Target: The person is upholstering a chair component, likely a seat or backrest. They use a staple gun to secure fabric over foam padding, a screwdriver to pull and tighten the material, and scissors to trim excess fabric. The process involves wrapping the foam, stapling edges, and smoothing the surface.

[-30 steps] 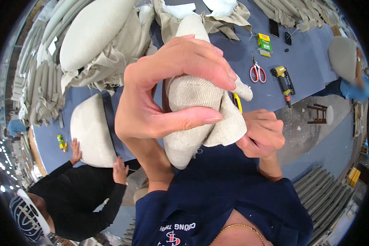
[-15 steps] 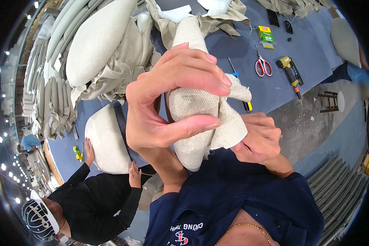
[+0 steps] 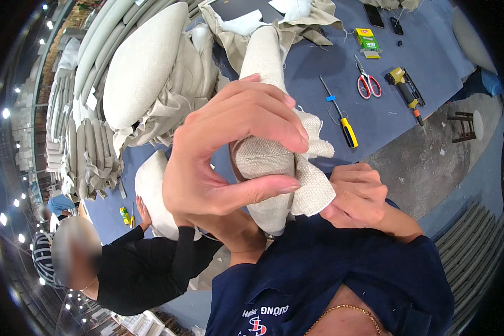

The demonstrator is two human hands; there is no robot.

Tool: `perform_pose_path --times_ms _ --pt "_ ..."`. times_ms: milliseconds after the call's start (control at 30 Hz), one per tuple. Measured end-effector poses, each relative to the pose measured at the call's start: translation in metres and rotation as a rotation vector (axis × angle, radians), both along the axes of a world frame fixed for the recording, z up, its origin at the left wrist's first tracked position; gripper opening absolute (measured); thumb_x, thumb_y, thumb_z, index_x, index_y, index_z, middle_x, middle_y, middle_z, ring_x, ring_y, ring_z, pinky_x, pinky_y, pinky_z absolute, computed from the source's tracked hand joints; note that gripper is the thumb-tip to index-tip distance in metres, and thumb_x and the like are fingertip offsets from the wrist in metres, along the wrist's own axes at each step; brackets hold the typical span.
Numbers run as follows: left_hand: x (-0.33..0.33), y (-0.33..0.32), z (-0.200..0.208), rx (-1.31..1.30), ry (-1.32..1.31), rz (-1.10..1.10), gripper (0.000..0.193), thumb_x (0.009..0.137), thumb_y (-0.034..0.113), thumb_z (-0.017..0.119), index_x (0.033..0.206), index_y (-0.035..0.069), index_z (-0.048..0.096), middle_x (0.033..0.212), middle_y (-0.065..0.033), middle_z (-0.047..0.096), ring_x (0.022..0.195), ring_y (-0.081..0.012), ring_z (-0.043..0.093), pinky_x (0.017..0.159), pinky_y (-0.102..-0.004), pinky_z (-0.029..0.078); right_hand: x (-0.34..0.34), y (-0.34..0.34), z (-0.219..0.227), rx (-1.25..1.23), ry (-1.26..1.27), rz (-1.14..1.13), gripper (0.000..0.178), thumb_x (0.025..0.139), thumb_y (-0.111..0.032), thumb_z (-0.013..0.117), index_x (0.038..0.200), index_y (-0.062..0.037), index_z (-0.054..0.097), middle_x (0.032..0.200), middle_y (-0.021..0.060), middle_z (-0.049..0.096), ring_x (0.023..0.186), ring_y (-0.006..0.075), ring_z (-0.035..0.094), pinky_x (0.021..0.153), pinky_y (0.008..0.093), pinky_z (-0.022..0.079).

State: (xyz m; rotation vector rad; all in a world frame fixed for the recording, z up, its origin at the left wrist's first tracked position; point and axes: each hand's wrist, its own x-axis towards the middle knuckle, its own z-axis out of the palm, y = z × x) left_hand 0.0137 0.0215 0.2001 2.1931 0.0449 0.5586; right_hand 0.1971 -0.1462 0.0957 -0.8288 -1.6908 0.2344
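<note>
Close up in the middle, my left hand (image 3: 224, 145) is clasped round the edge of a beige fabric-covered upholstered pad (image 3: 266, 159), thumb on the near side and fingers on the far side. The pad stretches away past the hand toward the back of the table. From its right side sticks out a loose fabric flap (image 3: 313, 187) with a frayed second piece above it. My right hand (image 3: 355, 196) is closed, pinching the lower corner of that flap; its fingertips are partly hidden. A seam line shows on the pad between my left thumb and fingers.
On the blue-grey table (image 3: 313, 73) lie a yellow-handled screwdriver (image 3: 348, 131), red-handled scissors (image 3: 368, 84), a yellow-black staple gun (image 3: 404, 92) and a green-yellow box (image 3: 367, 42). Covered cushions (image 3: 145, 67) pile up at left. A co-worker in black (image 3: 145, 269) handles another pad (image 3: 151, 179).
The view has shifted, bringing the screwdriver into fuller sight. Both hands keep their grips on the pad and flap. The co-worker's head has turned and lifted.
</note>
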Motion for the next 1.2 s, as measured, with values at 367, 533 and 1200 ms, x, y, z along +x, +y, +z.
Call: perform_pose_path --times_ms 367,533,1200 --pt "0.015 -0.007 -0.009 -0.042 -0.002 0.002 0.048 0.062 0.01 0.093 0.103 0.004 0.069 0.099 -0.0137 0.076 0.117 -0.0341 0.065 0.117 -0.0566 0.025 -0.014 -0.004 -0.011 0.087 0.141 -0.07 0.011 0.076 0.01 0.069 0.086 0.0142 0.067 0.059 0.0087 0.052 0.045 0.0215 0.05 0.043 0.032 0.04" --pt "0.029 -0.009 -0.011 -0.034 -0.019 -0.008 0.047 0.061 0.01 0.093 0.101 0.005 0.07 0.096 -0.0127 0.076 0.115 -0.0333 0.066 0.116 -0.0569 0.025 -0.011 -0.004 -0.016 0.127 0.15 -0.128 0.01 0.077 0.008 0.069 0.085 0.0143 0.067 0.059 0.0089 0.055 0.046 0.0215 0.051 0.043 0.0322 0.04" --pt "0.042 -0.026 -0.015 -0.149 -0.073 0.038 0.03 0.071 0.008 0.084 0.097 0.008 0.071 0.1 -0.0054 0.074 0.106 -0.0256 0.067 0.113 -0.0508 0.032 -0.012 -0.017 -0.016 0.089 0.115 -0.309 0.016 0.085 0.002 0.066 0.089 0.0177 0.069 0.066 0.0157 0.064 0.052 0.0269 0.064 0.055 0.0355 0.055"
